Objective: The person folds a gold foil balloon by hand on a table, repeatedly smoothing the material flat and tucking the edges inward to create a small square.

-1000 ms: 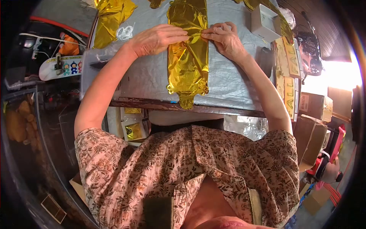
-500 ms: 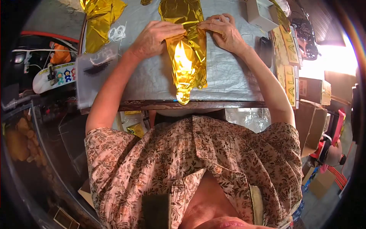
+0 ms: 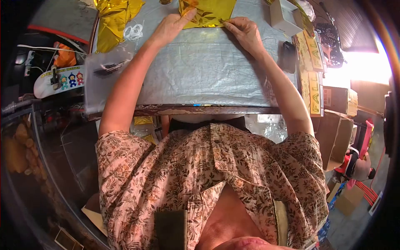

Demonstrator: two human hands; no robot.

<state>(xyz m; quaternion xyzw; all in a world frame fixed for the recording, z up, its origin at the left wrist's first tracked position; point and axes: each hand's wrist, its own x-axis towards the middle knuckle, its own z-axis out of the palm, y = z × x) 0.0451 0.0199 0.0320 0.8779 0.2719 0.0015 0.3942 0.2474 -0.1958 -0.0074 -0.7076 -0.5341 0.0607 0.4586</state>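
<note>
A shiny gold foil piece lies at the far side of the table, cut off by the top of the view. Its near edge runs straight between my two hands. My left hand grips the left edge of the foil, thumb on top and the other fingers partly hidden. On the right, my right hand pinches the near right corner, where the foil is bunched between thumb and fingers.
More crumpled gold foil lies at the far left beside white rings of string. A clear plastic bag covers the left corner. To the right are a white box, a black object and lettered cartons.
The foil's near part, which hung toward the table's front edge, has been folded away from me, baring the grey cover. Both hands have moved slightly farther off and still hold the foil.
</note>
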